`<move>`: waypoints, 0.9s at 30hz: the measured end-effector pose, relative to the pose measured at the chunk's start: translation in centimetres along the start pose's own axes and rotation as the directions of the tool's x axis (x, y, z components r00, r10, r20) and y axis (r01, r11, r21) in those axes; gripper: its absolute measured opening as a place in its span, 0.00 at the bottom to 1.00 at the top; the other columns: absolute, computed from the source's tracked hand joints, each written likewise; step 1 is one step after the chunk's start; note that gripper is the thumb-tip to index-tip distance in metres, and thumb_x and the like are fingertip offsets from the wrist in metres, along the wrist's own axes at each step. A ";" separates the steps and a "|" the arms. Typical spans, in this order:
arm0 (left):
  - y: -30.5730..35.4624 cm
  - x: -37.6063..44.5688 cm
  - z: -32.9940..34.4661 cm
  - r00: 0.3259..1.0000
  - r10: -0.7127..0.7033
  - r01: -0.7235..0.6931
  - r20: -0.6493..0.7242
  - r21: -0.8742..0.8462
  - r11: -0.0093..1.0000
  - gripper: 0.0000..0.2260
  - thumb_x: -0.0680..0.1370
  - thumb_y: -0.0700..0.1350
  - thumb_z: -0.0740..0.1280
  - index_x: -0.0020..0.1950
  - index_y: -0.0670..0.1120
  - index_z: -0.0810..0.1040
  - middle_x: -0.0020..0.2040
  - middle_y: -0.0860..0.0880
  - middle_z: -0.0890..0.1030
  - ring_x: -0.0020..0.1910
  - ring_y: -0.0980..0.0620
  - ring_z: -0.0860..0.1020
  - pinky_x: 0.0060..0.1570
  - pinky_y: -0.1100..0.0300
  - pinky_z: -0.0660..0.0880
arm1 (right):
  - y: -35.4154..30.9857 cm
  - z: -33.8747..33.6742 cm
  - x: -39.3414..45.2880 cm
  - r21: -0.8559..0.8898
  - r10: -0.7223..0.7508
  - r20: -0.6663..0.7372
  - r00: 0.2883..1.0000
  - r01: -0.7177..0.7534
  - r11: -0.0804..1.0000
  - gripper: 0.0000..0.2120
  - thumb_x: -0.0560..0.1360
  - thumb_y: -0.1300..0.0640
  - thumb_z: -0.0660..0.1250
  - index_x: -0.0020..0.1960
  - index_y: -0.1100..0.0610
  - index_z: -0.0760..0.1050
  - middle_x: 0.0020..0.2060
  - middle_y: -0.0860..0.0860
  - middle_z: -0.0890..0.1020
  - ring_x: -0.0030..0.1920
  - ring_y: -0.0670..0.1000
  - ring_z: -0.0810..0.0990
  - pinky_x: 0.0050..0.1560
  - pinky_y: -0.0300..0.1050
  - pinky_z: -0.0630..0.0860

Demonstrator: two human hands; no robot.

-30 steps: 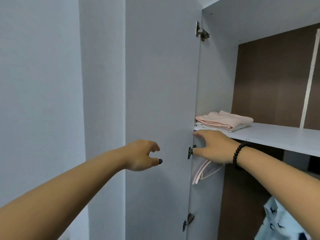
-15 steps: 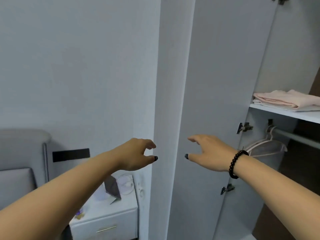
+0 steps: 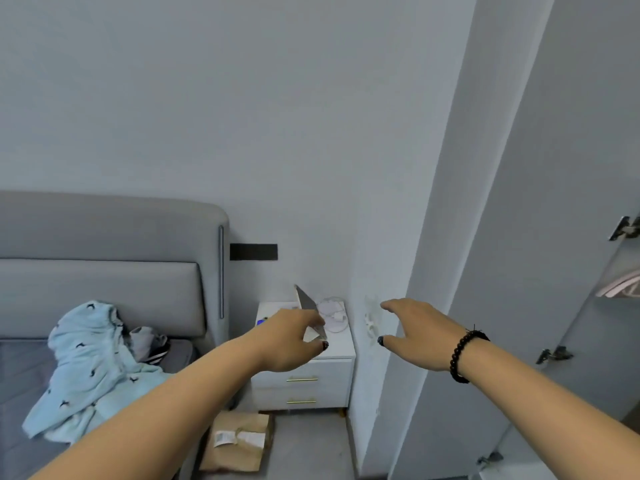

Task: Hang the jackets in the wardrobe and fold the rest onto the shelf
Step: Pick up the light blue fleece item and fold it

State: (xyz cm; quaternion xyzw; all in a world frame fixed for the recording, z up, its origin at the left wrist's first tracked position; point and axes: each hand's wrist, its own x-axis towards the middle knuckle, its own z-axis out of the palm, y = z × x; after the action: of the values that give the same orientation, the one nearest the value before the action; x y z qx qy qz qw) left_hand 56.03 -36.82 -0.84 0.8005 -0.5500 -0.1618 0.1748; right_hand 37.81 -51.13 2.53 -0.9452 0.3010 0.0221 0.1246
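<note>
While a light blue patterned garment (image 3: 86, 368) lies crumpled on the grey bed (image 3: 20, 386) at the lower left of the frame, both hands hang in the air holding nothing. The left hand (image 3: 289, 341) is loosely curled at centre; the right hand (image 3: 417, 332), with a beaded bracelet (image 3: 465, 355), is spread beside it. Behind them stands a white nightstand (image 3: 311, 386), a cardboard parcel (image 3: 239, 441) below, and the wardrobe door (image 3: 540, 237) at right.

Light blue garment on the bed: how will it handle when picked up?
The light blue garment lies crumpled in soft folds, so it is probably floppy and will droop from one grip. It looks thin, likely light. Neither the left hand nor the right hand holds anything.
</note>
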 end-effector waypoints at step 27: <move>-44.5 -8.0 -8.3 0.907 -0.418 0.414 0.047 -0.269 0.869 0.20 0.80 0.51 0.64 0.71 0.51 0.69 0.70 0.54 0.72 0.69 0.58 0.69 0.65 0.65 0.66 | -36.0 17.7 27.8 0.146 -0.294 0.250 0.923 0.264 0.953 0.25 0.79 0.48 0.61 0.74 0.53 0.62 0.71 0.49 0.67 0.70 0.49 0.66 0.69 0.44 0.65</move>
State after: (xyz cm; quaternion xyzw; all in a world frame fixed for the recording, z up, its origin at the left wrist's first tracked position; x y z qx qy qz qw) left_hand 93.69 -13.61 -13.35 0.8692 -0.3361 -0.2647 0.2480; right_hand 81.88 -34.03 -9.81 -0.9584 0.1442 0.1155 0.2175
